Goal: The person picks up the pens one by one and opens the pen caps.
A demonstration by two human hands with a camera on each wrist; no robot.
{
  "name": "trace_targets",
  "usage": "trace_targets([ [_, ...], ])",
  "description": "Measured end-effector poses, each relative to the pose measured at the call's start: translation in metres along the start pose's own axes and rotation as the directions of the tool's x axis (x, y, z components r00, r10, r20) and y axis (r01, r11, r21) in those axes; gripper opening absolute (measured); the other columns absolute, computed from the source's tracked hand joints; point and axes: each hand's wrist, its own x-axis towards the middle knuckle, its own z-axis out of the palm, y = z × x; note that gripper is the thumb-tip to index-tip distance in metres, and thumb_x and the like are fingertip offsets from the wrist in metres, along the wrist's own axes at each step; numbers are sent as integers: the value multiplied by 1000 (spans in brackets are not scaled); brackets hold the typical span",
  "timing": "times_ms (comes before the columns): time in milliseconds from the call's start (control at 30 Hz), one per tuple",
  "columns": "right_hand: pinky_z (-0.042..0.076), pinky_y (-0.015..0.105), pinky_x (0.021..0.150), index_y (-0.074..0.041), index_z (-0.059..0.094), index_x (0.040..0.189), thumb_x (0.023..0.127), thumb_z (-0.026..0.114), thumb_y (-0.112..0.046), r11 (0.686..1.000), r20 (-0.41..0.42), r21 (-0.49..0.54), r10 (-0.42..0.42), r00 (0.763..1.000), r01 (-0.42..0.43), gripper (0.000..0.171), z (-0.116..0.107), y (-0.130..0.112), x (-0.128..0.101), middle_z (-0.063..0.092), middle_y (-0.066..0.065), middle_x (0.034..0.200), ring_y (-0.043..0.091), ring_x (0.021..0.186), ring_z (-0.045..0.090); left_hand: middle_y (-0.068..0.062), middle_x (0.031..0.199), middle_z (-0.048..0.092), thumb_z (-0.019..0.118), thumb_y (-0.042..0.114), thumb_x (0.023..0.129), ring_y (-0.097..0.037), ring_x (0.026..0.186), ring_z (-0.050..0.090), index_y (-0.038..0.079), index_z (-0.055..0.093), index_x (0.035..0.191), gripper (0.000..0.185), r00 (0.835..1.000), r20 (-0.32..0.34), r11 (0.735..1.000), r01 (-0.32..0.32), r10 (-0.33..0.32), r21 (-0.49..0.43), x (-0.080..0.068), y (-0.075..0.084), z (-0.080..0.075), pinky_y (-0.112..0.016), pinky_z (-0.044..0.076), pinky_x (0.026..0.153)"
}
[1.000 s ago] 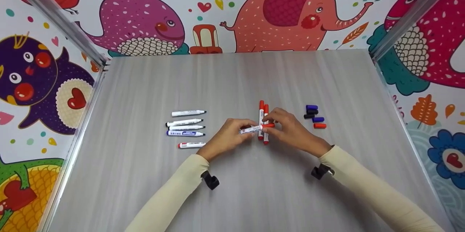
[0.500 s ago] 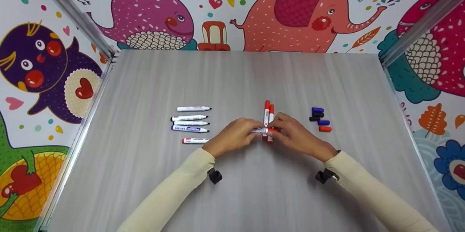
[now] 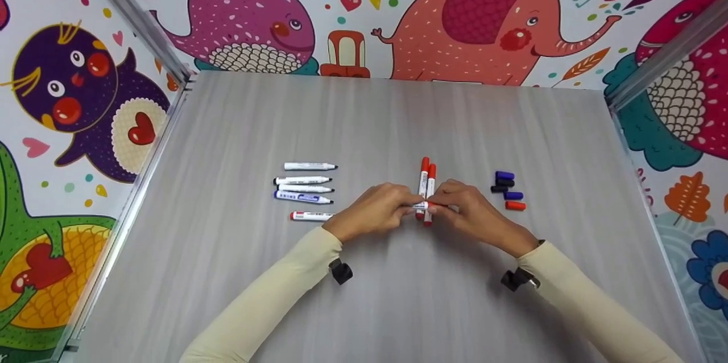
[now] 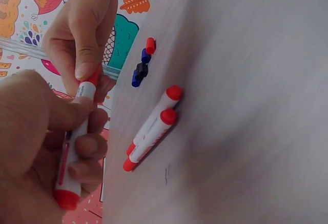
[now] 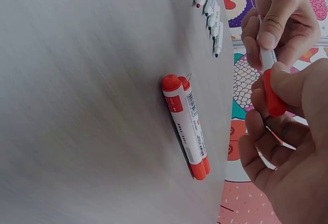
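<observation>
Between both hands, over the middle of the table, is a white marker (image 4: 76, 152) with red ends. My left hand (image 3: 376, 207) grips its barrel with fingers curled round it. The thumb and fingers of my right hand (image 3: 479, 214) pinch the red cap (image 5: 273, 93), which sits on the marker's end. In the head view the fingers cover most of this marker. Just beyond it, two capped red markers (image 5: 182, 124) lie side by side on the table, pointing away from me. Their near ends are partly behind the held marker and the fingers.
Left of the hands lie several uncapped markers, among them a white one (image 3: 310, 166), a blue-labelled one (image 3: 302, 197) and a red-ended one (image 3: 310, 216). To the right are loose caps: blue (image 3: 504, 175), black (image 3: 503, 185) and red (image 3: 515, 206). Patterned walls enclose the table (image 3: 364, 124).
The hands have drawn closer together along the marker, and less of its barrel shows between them. The head view has shifted slightly. The markers and caps on the table lie as before.
</observation>
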Motion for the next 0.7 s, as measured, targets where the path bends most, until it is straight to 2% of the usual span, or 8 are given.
trace_targets([
  [200, 48, 25, 72, -7, 86, 115, 92, 85, 1, 998, -50, -42, -57, 997, 55, 24, 0, -4, -3, 71, -2, 94, 13, 88, 56, -4, 100, 77, 70, 4, 106, -13, 81, 56, 10, 78, 137, 33, 1000, 2, 998, 14, -14, -62, -2, 3, -3, -28, 45, 72],
  [367, 46, 22, 71, -4, 85, 109, 85, 87, 10, 988, -112, -65, -144, 983, 138, 27, -1, -7, -2, 70, 1, 93, 15, 85, 55, -7, 108, 80, 68, 6, 108, -12, 84, 56, 13, 77, 141, 35, 1000, 15, 994, 15, -14, -110, -3, 6, -9, -27, 44, 74],
  [600, 46, 22, 74, -5, 84, 113, 83, 85, 14, 976, -140, -77, -213, 967, 204, 35, -1, -7, -2, 68, 2, 96, 17, 86, 56, 2, 92, 71, 67, 4, 108, -10, 76, 50, 17, 76, 142, 38, 1000, 25, 992, 21, -18, -123, -2, 9, -16, -25, 39, 68],
  [700, 47, 21, 74, -4, 83, 115, 80, 85, 16, 969, -157, -86, -243, 957, 232, 40, -1, -8, -5, 67, 4, 96, 17, 86, 56, 3, 93, 71, 67, 4, 107, -10, 76, 50, 17, 76, 142, 38, 999, 34, 992, 13, -8, -129, 0, 10, -17, -25, 39, 68],
])
